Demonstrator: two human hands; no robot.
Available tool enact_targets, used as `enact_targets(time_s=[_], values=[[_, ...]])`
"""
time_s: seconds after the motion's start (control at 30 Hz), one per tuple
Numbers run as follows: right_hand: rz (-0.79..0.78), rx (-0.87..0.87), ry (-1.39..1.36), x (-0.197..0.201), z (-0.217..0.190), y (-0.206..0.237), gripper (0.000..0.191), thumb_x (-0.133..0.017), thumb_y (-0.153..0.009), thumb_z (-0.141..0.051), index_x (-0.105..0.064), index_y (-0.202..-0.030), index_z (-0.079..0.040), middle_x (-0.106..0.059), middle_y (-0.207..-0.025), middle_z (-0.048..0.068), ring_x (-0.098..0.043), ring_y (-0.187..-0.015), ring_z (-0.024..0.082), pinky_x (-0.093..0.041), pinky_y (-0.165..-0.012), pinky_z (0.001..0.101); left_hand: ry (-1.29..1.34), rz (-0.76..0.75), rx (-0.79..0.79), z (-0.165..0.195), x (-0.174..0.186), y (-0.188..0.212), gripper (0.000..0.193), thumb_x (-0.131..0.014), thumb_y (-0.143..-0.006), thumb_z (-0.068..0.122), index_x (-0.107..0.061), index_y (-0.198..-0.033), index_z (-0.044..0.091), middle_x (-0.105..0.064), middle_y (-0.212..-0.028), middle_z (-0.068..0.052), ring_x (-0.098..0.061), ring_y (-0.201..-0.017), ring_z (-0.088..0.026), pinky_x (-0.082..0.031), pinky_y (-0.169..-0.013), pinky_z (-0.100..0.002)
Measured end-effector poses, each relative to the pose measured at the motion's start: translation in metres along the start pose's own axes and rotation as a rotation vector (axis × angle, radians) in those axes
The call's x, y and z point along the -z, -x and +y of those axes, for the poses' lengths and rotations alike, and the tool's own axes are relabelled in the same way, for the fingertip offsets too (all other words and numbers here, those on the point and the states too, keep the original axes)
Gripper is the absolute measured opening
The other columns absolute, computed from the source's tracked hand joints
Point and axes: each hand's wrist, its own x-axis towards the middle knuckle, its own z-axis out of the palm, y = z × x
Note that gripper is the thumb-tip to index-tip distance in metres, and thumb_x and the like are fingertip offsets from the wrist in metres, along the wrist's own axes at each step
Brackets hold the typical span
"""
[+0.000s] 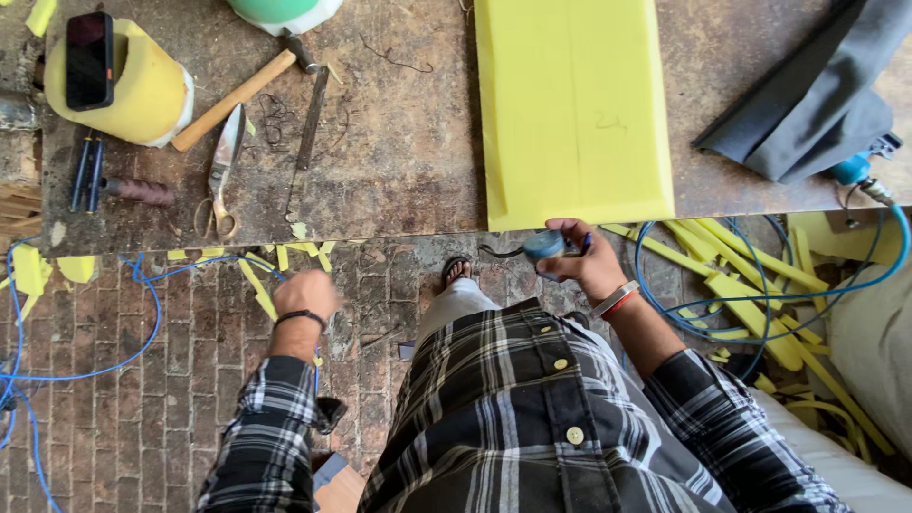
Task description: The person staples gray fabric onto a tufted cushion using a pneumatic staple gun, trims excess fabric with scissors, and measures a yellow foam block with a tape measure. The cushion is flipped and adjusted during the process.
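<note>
Gripping a small blue round tool (545, 246), the right hand (584, 261) is holding it just below the yellow foam slab (573, 109) overhanging the counter (399, 161); the left hand (306, 294) is hanging clenched, empty, beside the edge.

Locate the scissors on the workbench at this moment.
In the head view the scissors lie at the left of the workbench, near its front edge, between the hammer and two blue pens.

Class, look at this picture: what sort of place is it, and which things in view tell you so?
Probably a small upholstery or foam-cutting workshop. A worn workbench holds a yellow foam slab, a hammer and scissors; yellow foam offcuts litter the brick floor.
</note>
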Motion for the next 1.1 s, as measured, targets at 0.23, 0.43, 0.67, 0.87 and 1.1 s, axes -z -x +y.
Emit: enact_targets(time_s=[0.23,0.43,0.67,0.87,1.1], values=[[-0.115,0.174,0.063,-0.007,0.022,0.010,0.071,-0.089,-0.067,0.001,-0.058,-0.131,-0.003,-0.066,-0.125,0.008,-0.068,-0.111,0.019,-0.061,-0.093,0.0368,1.104,-0.078,-0.906,0.221,0.035,0.054,0.070,-0.062,-0.099,0.051,-0.046,-0.149,0.005,-0.051,-0.146,-0.023,-0.050,-0.133,-0.036,-0.045,-0.103,-0.049],[-0.238,0.372,0.153,0.019,0.031,0.018,0.067,-0.086,-0.076,-0.001,-0.058,-0.137,-0.005,-0.066,-0.129,0.005,-0.064,-0.113,0.013,-0.058,-0.094,0.0301,0.954,-0.005,-0.715,0.286,0.021,0.076,0.056,-0.056,-0.096,0.058,-0.056,-0.127,0.011,-0.073,-0.099,-0.015,-0.073,-0.088,-0.032,-0.056,-0.072,-0.047],[-0.066,0.050,0.404,0.078,0.026,0.010,0.024,-0.078,-0.088,-0.009,-0.078,-0.113,-0.009,-0.077,-0.092,0.005,-0.066,-0.078,0.018,-0.054,-0.070,0.0331,0.488,-0.076,-0.645,0.291,0.035,0.074,0.048,-0.066,-0.090,0.057,-0.063,-0.105,0.011,-0.068,-0.082,-0.007,-0.066,-0.072,-0.023,-0.053,-0.061,-0.038],[0.616,0.296,0.785,0.142,0.001,-0.010,0.020,-0.084,-0.081,-0.016,-0.083,-0.101,-0.015,-0.076,-0.102,0.010,-0.072,-0.089,0.024,-0.057,-0.078,0.0358,0.379,0.263,-0.399,0.236,0.035,0.024,0.017,-0.065,-0.098,0.026,-0.069,-0.104,0.011,-0.069,-0.094,-0.006,-0.065,-0.077,-0.022,-0.055,-0.069,-0.039],[0.660,0.283,0.803,0.134,0.001,-0.023,0.022,-0.086,-0.081,-0.021,-0.081,-0.101,-0.013,-0.077,-0.095,0.012,-0.074,-0.085,0.027,-0.057,-0.081,0.0373,0.538,0.553,-0.363,0.235,0.017,0.009,0.025,-0.076,-0.087,0.032,-0.076,-0.106,0.015,-0.071,-0.111,-0.007,-0.063,-0.108,-0.033,-0.053,-0.087,-0.047]])
